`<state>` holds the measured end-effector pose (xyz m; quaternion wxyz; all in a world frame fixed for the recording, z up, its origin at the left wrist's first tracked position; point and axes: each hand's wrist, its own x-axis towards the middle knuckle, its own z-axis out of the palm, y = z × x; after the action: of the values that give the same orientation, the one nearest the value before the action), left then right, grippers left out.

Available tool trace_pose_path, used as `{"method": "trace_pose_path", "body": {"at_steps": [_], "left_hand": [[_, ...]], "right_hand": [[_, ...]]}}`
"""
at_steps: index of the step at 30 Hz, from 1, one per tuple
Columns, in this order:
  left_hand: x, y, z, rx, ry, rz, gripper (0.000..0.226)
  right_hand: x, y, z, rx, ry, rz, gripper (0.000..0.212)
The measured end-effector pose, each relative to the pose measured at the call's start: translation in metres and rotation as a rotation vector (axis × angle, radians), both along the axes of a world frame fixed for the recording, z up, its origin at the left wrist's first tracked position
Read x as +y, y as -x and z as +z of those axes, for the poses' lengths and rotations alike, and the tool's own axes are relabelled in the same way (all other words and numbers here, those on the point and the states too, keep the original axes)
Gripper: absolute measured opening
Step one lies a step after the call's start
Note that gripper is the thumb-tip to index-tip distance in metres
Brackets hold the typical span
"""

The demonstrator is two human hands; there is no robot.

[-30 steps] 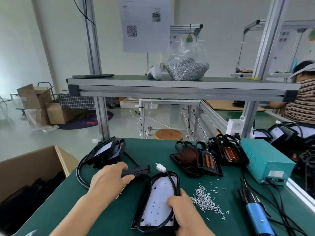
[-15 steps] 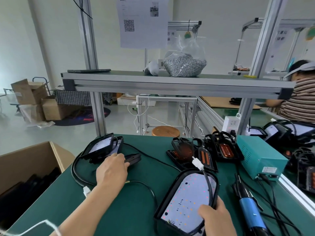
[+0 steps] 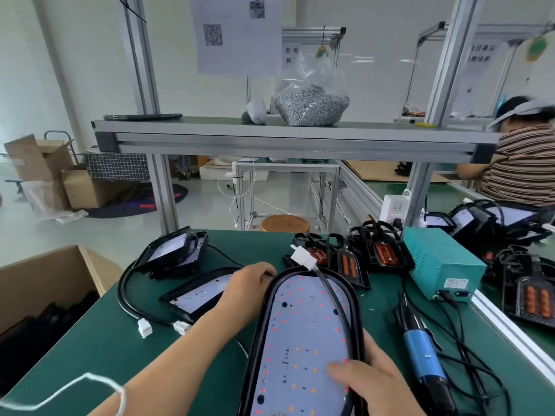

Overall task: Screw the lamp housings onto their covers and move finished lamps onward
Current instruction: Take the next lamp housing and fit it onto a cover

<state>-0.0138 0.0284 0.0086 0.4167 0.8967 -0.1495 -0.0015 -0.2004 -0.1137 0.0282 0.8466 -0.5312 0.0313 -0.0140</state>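
Note:
My right hand (image 3: 369, 382) grips the near right rim of a lamp housing (image 3: 303, 334), a long black-rimmed white LED board lifted off the table and tilted toward me. Its black cable runs up across the board to a white connector (image 3: 301, 257). My left hand (image 3: 246, 285) is closed over the narrow far end of a second lamp housing (image 3: 196, 295), which lies flat on the green table (image 3: 192, 373). Black covers with orange lenses (image 3: 348, 264) lie behind the raised housing. A blue electric screwdriver (image 3: 423, 355) rests to the right.
Stacked lamp housings (image 3: 172, 253) sit at the back left, with cables ending in white connectors (image 3: 144, 328). A teal power box (image 3: 443, 265) stands right. An open cardboard box (image 3: 51, 280) is off the table's left edge. A bag of screws (image 3: 312, 106) sits on the shelf. Another person (image 3: 522, 166) works far right.
My right hand has lifted the lamp housing from the table up toward me and rightward, hiding the loose screws. My left hand has drawn a second housing toward the middle.

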Motion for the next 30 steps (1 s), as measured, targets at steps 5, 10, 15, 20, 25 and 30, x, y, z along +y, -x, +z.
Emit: {"method": "trace_pose_path", "body": {"at_steps": [5, 10, 15, 20, 25, 30], "left_hand": [[-0.008, 0.002, 0.036, -0.352, 0.211, 0.035, 0.022], [-0.005, 0.015, 0.074, -0.626, 0.392, -0.091, 0.032], [0.013, 0.039, 0.11, -0.917, 0.329, -0.064, 0.037], [0.032, 0.067, 0.141, -1.18, 0.239, 0.06, 0.038], [0.036, 0.092, 0.157, -1.191, 0.434, 0.032, 0.038], [0.017, 0.111, 0.165, -0.908, 0.89, -0.137, 0.039]], "right_hand": [[-0.003, 0.007, -0.005, -0.054, 0.01, 0.047, 0.056], [0.001, 0.014, -0.007, -0.098, -0.028, 0.029, 0.066], [-0.002, 0.011, 0.0, -0.216, 0.009, -0.02, 0.032], [-0.008, 0.006, 0.008, -0.336, 0.115, 0.025, 0.057], [0.002, -0.006, 0.015, -0.363, 0.036, 0.071, 0.058], [0.008, -0.013, 0.024, -0.296, -0.172, 0.076, 0.07]]}}
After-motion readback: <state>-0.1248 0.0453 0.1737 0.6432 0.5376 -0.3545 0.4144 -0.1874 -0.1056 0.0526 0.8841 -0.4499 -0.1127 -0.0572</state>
